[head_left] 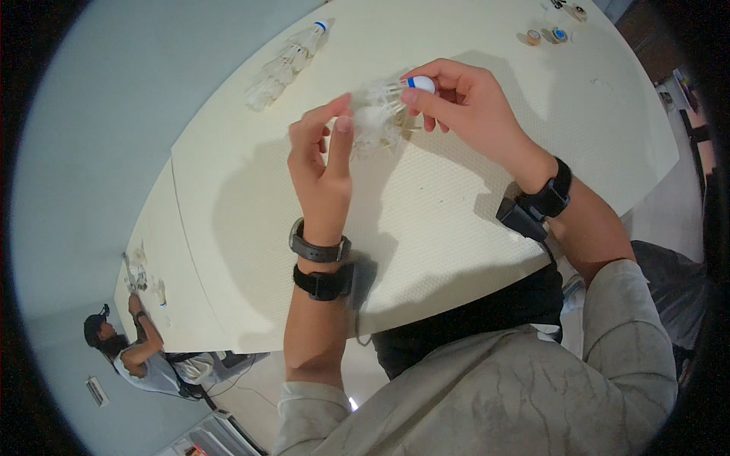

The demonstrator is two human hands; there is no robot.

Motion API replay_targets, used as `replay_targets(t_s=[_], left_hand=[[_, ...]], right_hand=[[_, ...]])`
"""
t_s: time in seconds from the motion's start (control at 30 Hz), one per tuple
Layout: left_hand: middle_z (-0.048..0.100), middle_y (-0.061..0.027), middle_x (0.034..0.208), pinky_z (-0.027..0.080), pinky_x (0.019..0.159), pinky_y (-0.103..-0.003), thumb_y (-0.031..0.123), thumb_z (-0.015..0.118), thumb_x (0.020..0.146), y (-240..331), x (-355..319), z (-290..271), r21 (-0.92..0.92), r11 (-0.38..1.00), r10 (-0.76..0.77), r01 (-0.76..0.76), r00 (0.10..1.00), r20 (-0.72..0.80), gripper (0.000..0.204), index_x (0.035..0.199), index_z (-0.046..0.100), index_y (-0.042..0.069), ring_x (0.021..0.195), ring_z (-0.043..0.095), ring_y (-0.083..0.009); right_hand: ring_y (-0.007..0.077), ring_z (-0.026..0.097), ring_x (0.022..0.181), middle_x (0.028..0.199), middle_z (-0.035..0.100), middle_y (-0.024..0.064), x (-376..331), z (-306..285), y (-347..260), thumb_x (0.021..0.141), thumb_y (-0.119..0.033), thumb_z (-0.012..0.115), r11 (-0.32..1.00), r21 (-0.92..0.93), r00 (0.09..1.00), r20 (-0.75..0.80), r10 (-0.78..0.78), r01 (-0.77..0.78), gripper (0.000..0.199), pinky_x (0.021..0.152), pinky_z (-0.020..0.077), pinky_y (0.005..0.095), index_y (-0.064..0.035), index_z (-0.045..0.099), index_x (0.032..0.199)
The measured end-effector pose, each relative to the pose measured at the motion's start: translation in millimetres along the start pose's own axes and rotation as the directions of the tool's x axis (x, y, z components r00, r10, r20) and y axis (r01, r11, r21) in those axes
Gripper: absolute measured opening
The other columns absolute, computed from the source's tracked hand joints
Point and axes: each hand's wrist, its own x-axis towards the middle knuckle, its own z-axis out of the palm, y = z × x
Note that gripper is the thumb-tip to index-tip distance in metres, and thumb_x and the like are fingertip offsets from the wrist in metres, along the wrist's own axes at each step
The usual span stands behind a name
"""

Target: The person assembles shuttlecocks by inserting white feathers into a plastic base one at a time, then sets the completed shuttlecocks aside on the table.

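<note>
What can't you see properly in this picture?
- Head view: the shuttlecock feathers blur white; the left hand covers part of them.
- The right hand hides most of its cork tip.
- The small round things near the table's far edge are too small to identify.
- The other shuttlecocks blur together, uncountable.

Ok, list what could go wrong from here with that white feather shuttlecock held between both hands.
1. The right hand pinches only the rounded white cork tip with the blue band of the white feather shuttlecock; it could slip and drop onto the cream oval table.
2. The left hand presses its fingertips into the thin feathers, which may bend or snap.
3. A sweeping elbow might knock the row of stacked white shuttlecocks lying nearby.
</note>
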Motion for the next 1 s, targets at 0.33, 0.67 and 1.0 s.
replay_targets(t_s=[0.33, 0.67, 1.0], left_hand=[[0.060, 0.0058, 0.089, 0.038, 0.078, -0.024, 0.016, 0.071, 0.098, -2.0, -7.5, 7.6, -0.344, 0.895, -0.246, 0.285, 0.957, 0.153, 0.015, 0.089, 0.068, 0.005, 0.084, 0.050, -0.0060], [0.064, 0.0036, 0.092, 0.039, 0.079, -0.023, 0.014, 0.069, 0.099, -5.9, -6.5, 7.6, -0.325, 0.894, -0.280, 0.308, 0.951, 0.130, 0.015, 0.088, 0.067, 0.005, 0.085, 0.051, -0.0061], [0.065, -0.0021, 0.113, 0.043, 0.087, -0.026, 0.011, 0.071, 0.098, -1.8, -4.1, 3.0, -0.288, 0.939, -0.166, 0.188, 0.981, 0.097, 0.011, 0.091, 0.068, 0.004, 0.094, 0.054, -0.0091]], right_hand=[[0.0090, 0.067, 0.072, 0.086, 0.073, 0.0060, -8.1, 0.8, -2.9, 0.091, -0.024, 0.079, 0.999, 0.042, 0.995, 0.094, 0.028, -0.032, 0.027, 0.061, 0.0528, 0.0237, -0.0025, 0.073, 0.106], [0.0111, 0.066, 0.072, 0.086, 0.074, 0.0056, -5.5, 0.7, -4.1, 0.089, -0.027, 0.080, 0.952, -0.239, 0.981, 0.059, -0.183, 0.192, 0.026, 0.065, 0.0533, 0.0259, -0.0070, 0.074, 0.105], [0.0101, 0.067, 0.073, 0.085, 0.074, 0.0067, -1.5, 0.8, 0.5, 0.088, -0.023, 0.082, 0.954, -0.199, 0.974, 0.087, -0.209, 0.222, 0.025, 0.067, 0.0544, 0.0239, -0.0044, 0.073, 0.101]])
